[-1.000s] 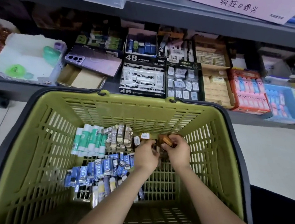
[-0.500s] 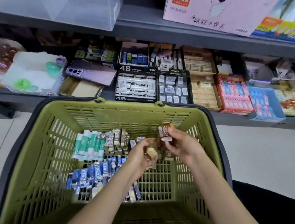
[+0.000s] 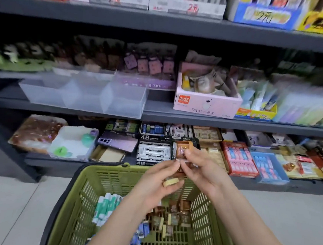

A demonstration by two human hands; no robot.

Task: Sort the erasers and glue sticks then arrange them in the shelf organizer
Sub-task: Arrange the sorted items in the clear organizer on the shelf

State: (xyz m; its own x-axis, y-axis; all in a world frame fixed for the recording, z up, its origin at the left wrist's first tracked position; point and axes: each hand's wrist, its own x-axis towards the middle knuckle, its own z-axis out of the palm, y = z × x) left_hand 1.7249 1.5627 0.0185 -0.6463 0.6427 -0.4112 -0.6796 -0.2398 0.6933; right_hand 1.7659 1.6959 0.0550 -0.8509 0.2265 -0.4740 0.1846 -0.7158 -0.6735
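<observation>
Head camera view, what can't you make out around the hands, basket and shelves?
Head view only:
- Brown packets in the right hand: print too small and blurred.
- Pale eraser in the left hand: partly covered by fingers.
- Blue erasers in the green basket: mostly hidden by the left forearm.
- Goods behind the clear organizer: motion-blurred.
- Basket's near wall: cut off by the bottom edge.

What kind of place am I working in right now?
Most likely a stationery shop aisle: grey shelves packed with open display boxes of erasers, price cards marked 2 on the top row, and a green shopping basket of small stock in front of you.
</observation>
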